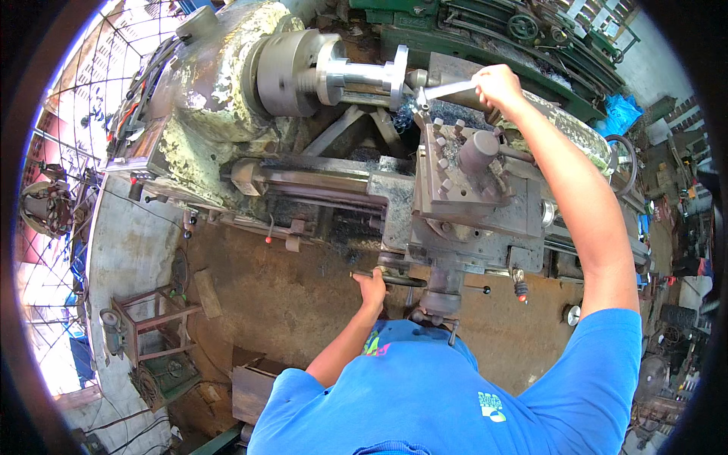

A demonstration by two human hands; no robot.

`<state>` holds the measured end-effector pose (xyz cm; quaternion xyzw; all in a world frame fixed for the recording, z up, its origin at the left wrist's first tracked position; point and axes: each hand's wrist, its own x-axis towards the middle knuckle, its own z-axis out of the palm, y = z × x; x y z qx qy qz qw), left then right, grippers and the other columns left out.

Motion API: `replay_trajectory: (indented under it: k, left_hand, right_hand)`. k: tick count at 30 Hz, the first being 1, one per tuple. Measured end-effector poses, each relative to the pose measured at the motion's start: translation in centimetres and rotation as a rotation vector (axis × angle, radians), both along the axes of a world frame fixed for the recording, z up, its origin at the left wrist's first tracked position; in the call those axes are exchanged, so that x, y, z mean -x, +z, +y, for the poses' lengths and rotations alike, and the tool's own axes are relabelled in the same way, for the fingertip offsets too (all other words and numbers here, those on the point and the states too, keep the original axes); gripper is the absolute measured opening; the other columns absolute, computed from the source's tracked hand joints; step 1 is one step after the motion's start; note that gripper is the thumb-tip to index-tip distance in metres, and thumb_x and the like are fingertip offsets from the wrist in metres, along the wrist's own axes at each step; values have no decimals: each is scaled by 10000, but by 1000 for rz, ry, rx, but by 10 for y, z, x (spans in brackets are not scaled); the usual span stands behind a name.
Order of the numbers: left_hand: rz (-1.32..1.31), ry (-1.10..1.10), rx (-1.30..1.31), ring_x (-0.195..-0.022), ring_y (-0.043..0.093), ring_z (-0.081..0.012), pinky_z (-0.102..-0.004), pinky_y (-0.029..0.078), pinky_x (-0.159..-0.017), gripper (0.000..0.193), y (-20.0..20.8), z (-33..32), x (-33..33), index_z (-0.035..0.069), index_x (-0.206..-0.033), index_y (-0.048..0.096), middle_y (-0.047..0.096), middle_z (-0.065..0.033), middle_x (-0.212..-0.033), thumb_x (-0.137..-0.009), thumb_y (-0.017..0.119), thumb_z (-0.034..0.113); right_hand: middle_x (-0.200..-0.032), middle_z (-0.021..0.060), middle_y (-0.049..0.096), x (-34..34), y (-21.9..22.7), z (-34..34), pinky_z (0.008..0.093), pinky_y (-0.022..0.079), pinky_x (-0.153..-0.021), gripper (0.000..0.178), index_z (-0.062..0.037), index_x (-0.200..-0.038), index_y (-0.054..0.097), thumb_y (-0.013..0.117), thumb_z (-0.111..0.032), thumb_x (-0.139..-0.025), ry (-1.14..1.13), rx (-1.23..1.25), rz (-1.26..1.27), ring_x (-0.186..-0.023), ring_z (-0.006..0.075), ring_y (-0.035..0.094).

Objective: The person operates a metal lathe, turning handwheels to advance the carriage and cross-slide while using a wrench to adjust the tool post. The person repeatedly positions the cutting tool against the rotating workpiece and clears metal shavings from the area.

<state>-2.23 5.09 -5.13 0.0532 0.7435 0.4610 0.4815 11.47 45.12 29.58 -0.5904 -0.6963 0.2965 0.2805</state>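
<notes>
My right hand (pixel 498 87) is closed around one end of a flat, silvery metal bar (pixel 451 89), its exact kind unclear. The bar's far end lies by the cutting tool (pixel 422 102) at the front of the square tool post (pixel 464 167). Just left of it, a shiny flanged metal workpiece (pixel 365 73) sits between the lathe chuck (pixel 288 74) and the tailstock centre (pixel 417 77). The chuck looks blurred, as if spinning. Lower down, my left hand (pixel 369 288) wraps round the carriage handwheel (pixel 398 280).
Bluish metal shavings (pixel 403 117) hang below the workpiece. Levers with coloured knobs (pixel 268 239) stick out along the lathe front. A metal-framed stand (pixel 163 322) and a wooden box (pixel 254 387) are at the lower left. Another green machine (pixel 485 49) stands behind.
</notes>
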Motion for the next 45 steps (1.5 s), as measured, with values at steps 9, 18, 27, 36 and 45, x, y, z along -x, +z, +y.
replay_trajectory:
  k: [9, 18, 27, 36, 45]
  left_hand:
    - [4, 2, 25, -754, 626, -226, -309, 528, -489, 865, 5, 1, 1, -110, -1455, 11, 567, -232, -1133, -932, 573, 288]
    - [-7, 0, 36, -705, 623, -218, -311, 518, -482, 944, 13, 2, 0, -124, -1464, -83, 586, -235, -1109, -934, 572, 302]
    - [-15, -41, 38, -792, 630, -241, -325, 535, -517, 942, 11, 1, 2, -135, -1461, -77, 534, -270, -1194, -938, 563, 317]
    - [20, -44, 41, -785, 632, -247, -323, 544, -524, 952, 7, 1, 1, -140, -1455, -93, 532, -279, -1193, -938, 564, 316]
    - [0, -22, 21, -671, 611, -204, -302, 512, -466, 925, 14, 1, 0, -120, -1454, -82, 586, -215, -1070, -938, 572, 282]
  right_hand:
    - [-651, 70, 662, -1, 8, 6, 294, 497, -469, 207, -45, -704, 698, 606, -159, -849, 301, -188, -578, -516, 143, 633]
    - [-626, 9, 613, -8, 8, 10, 246, 410, -430, 145, -40, -820, 697, 577, -109, -863, -41, -39, 53, -503, 91, 557]
    - [-645, 86, 667, 6, 1, 2, 318, 511, -525, 208, -29, -769, 716, 621, -205, -825, 179, -17, -214, -545, 185, 646]
    - [-662, 146, 672, -10, 7, 13, 394, 549, -636, 231, -7, -778, 714, 604, -205, -819, 188, -414, -465, -609, 309, 680]
    - [-654, 58, 681, -2, 2, 6, 301, 523, -519, 191, -43, -863, 729, 602, -186, -855, 93, -25, 68, -548, 126, 656]
